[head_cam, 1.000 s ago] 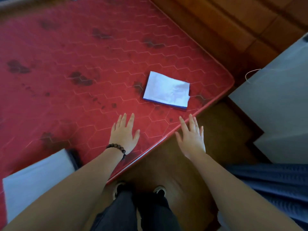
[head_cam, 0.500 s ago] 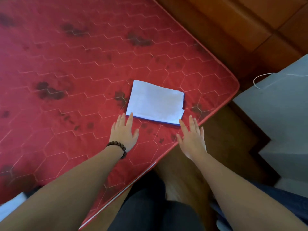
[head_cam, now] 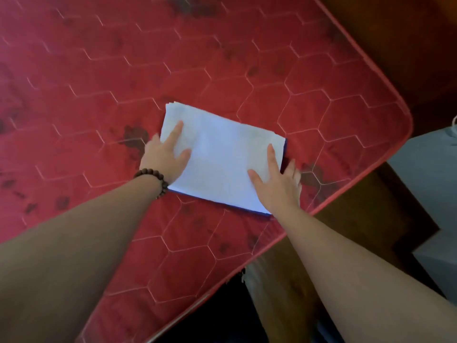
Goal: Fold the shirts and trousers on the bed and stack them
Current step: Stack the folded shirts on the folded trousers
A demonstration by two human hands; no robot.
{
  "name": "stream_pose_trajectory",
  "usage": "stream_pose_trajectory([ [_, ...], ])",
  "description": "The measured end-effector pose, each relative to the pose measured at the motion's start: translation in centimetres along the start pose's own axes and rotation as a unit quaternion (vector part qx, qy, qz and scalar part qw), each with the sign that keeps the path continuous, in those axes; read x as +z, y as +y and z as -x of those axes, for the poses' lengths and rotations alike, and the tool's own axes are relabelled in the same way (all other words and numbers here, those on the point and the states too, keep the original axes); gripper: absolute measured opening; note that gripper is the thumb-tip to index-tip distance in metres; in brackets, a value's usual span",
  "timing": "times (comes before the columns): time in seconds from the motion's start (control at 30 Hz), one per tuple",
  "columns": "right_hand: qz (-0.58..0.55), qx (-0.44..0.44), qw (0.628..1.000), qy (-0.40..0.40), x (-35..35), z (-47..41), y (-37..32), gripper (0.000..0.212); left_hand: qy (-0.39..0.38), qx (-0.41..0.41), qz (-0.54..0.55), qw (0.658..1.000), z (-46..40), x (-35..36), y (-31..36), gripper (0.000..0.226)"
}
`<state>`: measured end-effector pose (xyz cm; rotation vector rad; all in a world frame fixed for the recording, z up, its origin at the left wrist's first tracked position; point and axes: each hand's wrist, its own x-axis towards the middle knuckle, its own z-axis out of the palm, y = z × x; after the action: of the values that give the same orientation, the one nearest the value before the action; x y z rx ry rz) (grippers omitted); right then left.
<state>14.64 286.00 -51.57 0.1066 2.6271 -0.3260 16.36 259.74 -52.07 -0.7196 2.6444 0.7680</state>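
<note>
A folded pale blue-white garment [head_cam: 220,157] lies flat on the red quilted mattress [head_cam: 99,95], near its right corner, with a dark blue edge showing beneath it. My left hand [head_cam: 165,157], with a bead bracelet on the wrist, rests on the garment's left edge with fingers straight. My right hand [head_cam: 277,179] rests on the right edge, thumb and forefinger on top and the other fingers over the side.
The mattress's rounded corner [head_cam: 405,120] and front edge run diagonally beside my right arm. Brown wooden floor [head_cam: 371,219] lies beyond it. A grey surface [head_cam: 425,174] stands at the right. My dark trousers [head_cam: 222,318] show below.
Both hands moved forward from short of the garment and now rest on its left and right edges. The view has moved closer to the garment.
</note>
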Motion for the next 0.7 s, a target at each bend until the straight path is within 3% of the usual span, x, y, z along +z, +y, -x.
stream_pose_trajectory([
  [0.13,-0.014,-0.006,0.998,0.055,0.6,0.0,-1.2,0.068,0.017,-0.003,0.051,0.999,0.0,-0.3,0.0,0.064],
  [0.3,-0.137,0.005,0.990,-0.012,0.5,0.7,-1.2,0.067,-0.050,-0.017,0.075,0.996,1.7,-1.7,-1.1,0.068],
  [0.5,-0.198,-0.051,0.977,-0.061,-0.1,2.1,-0.1,0.063,-0.092,-0.057,0.256,0.961,5.7,-1.9,-3.1,0.071],
  [0.7,-0.131,-0.128,0.980,-0.075,-1.5,6.9,-1.8,0.057,-0.034,-0.098,0.232,0.967,13.7,-2.5,-5.1,0.068],
])
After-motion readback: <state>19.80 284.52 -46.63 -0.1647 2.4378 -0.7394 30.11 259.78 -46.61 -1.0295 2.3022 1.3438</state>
